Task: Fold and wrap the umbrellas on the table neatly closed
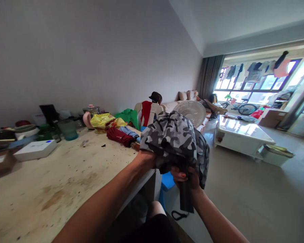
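Note:
A grey, black and white camouflage umbrella (176, 133) is held in front of me, its canopy loosely gathered and bulging. Its black handle (186, 199) points down, with a wrist strap loop hanging from the end. Around the shaft just above the handle, my right hand (194, 180) is closed. My left hand (150, 158) reaches in under the canopy's left side; the fabric hides its fingers. On the table to the left lies a folded dark red umbrella (119, 136), next to a light blue cloth-like bundle (130, 131).
The stained table (91, 172) bears a white box (35, 150), a blue-green cup (68, 130) and a yellow bag (103, 121). Beyond stand a fan (191, 113), a person in red and white (147, 111), and a white coffee table (243, 131). A blue stool (167, 182) is below.

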Demonstrator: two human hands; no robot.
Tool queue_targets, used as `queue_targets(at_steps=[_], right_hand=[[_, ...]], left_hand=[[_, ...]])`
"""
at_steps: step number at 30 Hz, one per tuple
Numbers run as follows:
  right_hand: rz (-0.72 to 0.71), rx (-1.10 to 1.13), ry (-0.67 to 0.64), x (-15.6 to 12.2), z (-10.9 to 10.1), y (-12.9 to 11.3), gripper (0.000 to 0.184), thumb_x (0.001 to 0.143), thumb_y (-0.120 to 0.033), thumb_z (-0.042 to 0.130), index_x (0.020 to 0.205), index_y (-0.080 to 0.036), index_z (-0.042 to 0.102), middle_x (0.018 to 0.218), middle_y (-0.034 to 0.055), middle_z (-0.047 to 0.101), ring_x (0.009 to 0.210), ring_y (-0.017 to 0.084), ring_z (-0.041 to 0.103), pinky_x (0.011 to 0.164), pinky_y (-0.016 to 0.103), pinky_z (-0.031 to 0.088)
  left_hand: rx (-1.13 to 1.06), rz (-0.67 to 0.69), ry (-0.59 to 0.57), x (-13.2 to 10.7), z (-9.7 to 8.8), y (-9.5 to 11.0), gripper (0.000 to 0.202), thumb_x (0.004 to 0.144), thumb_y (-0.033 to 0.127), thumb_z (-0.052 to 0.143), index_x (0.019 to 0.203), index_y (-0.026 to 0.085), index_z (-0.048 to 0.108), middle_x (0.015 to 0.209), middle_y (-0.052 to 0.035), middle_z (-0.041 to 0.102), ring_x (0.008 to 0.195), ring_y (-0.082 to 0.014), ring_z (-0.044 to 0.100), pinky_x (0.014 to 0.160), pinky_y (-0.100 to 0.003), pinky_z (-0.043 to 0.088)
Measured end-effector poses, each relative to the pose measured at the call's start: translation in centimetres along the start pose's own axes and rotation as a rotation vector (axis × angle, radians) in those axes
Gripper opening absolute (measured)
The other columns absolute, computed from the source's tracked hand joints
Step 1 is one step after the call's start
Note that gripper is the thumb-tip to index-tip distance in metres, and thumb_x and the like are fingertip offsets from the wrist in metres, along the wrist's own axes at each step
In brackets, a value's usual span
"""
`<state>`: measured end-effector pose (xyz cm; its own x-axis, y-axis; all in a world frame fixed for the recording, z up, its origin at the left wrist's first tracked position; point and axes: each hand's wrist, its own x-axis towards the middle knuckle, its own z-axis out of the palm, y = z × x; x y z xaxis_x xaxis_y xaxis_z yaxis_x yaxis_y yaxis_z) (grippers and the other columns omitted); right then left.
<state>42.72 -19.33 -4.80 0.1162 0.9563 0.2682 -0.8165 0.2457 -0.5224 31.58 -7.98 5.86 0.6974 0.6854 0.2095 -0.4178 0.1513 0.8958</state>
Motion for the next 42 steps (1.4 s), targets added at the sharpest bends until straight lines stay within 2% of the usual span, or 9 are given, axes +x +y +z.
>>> queue_targets(at_steps=[4, 10, 12, 17, 20, 28, 32, 37, 42], right_hand=[[0.032, 0.284, 0.043, -0.2, -0.1, 0.0, 0.032, 0.062, -0.018, 0.081, 0.072, -0.015, 0.051, 0.056, -0.0067, 0.051, 0.042, -0.001, 0.040, 0.040, 0.005, 0.039], [0.047, 0.492, 0.104, 0.2, -0.3, -0.4, 0.031, 0.065, -0.009, 0.077, 0.076, -0.016, 0.049, 0.056, -0.0066, 0.054, 0.047, 0.001, 0.055, 0.044, 0.004, 0.045], [0.064, 0.456, 0.093, 0.2, -0.4, -0.5, 0.032, 0.065, -0.010, 0.078, 0.077, -0.015, 0.050, 0.057, -0.0066, 0.054, 0.048, 0.001, 0.055, 0.045, 0.004, 0.045], [0.156, 0.327, 0.042, 0.1, -0.5, -0.1, 0.033, 0.066, -0.019, 0.080, 0.082, -0.011, 0.053, 0.063, -0.0050, 0.054, 0.047, -0.002, 0.049, 0.045, 0.002, 0.042], [0.108, 0.262, -0.020, 0.3, 0.1, 0.1, 0.030, 0.068, -0.020, 0.080, 0.077, -0.010, 0.053, 0.060, -0.0061, 0.050, 0.046, -0.003, 0.044, 0.045, 0.002, 0.040], [0.049, 0.158, 0.024, 0.5, 0.6, 0.1, 0.033, 0.066, -0.023, 0.080, 0.066, -0.014, 0.048, 0.060, -0.0062, 0.042, 0.046, 0.001, 0.031, 0.043, 0.006, 0.041], [0.115, 0.277, -0.062, 0.4, -0.1, 0.1, 0.027, 0.070, -0.023, 0.076, 0.077, -0.013, 0.053, 0.062, -0.0059, 0.048, 0.045, -0.001, 0.038, 0.045, 0.003, 0.041], [0.173, 0.374, -0.108, 0.4, -0.8, 0.3, 0.026, 0.073, -0.021, 0.075, 0.089, -0.009, 0.059, 0.069, -0.0017, 0.059, 0.050, 0.000, 0.050, 0.049, 0.004, 0.047], [0.085, 0.224, 0.019, 0.7, -0.6, 0.5, 0.027, 0.067, -0.024, 0.080, 0.085, -0.011, 0.065, 0.072, 0.0011, 0.063, 0.058, 0.004, 0.053, 0.048, 0.006, 0.048]], left_hand=[[0.028, 0.133, -0.142, 0.7, -1.6, 0.8, 0.027, 0.057, 0.028, 0.079, 0.074, 0.015, 0.062, 0.065, 0.0024, 0.058, 0.059, -0.0091, 0.049, 0.056, -0.021, 0.040], [0.563, 0.035, -0.473, 0.2, -2.1, 0.8, 0.032, 0.055, 0.027, 0.081, 0.081, 0.014, 0.067, 0.079, -0.0029, 0.067, 0.072, -0.0159, 0.057, 0.065, -0.025, 0.046], [0.698, 0.077, -0.432, 0.1, -1.8, -0.1, 0.025, 0.062, 0.028, 0.077, 0.081, 0.014, 0.067, 0.078, -0.0035, 0.067, 0.072, -0.0166, 0.057, 0.066, -0.026, 0.045], [0.915, 0.244, -0.080, 0.3, -1.4, -1.9, 0.007, 0.073, 0.021, 0.061, 0.071, 0.015, 0.064, 0.068, -0.0041, 0.064, 0.066, -0.0163, 0.053, 0.064, -0.027, 0.041], [0.977, 0.312, -0.022, 0.1, -1.3, -1.7, 0.010, 0.076, 0.020, 0.058, 0.069, 0.015, 0.062, 0.066, -0.0035, 0.062, 0.061, -0.0145, 0.050, 0.061, -0.027, 0.037], [0.650, 0.313, -0.312, 0.2, -1.1, -1.1, 0.017, 0.073, 0.013, 0.056, 0.087, 0.014, 0.066, 0.087, -0.0057, 0.072, 0.080, -0.0175, 0.063, 0.078, -0.028, 0.050], [0.692, 0.310, -0.225, 0.7, -1.4, -1.4, 0.020, 0.076, 0.016, 0.057, 0.093, 0.015, 0.067, 0.093, -0.0068, 0.074, 0.087, -0.0205, 0.065, 0.090, -0.033, 0.049], [0.824, 0.204, -0.181, 0.6, -1.4, -1.3, 0.018, 0.080, 0.020, 0.054, 0.087, 0.013, 0.069, 0.083, -0.0069, 0.073, 0.082, -0.0217, 0.065, 0.082, -0.032, 0.050], [0.876, 0.118, -0.504, -0.8, -0.9, -0.9, 0.023, 0.082, 0.027, 0.055, 0.082, 0.013, 0.073, 0.075, -0.0046, 0.073, 0.070, -0.0165, 0.064, 0.065, -0.024, 0.046]])
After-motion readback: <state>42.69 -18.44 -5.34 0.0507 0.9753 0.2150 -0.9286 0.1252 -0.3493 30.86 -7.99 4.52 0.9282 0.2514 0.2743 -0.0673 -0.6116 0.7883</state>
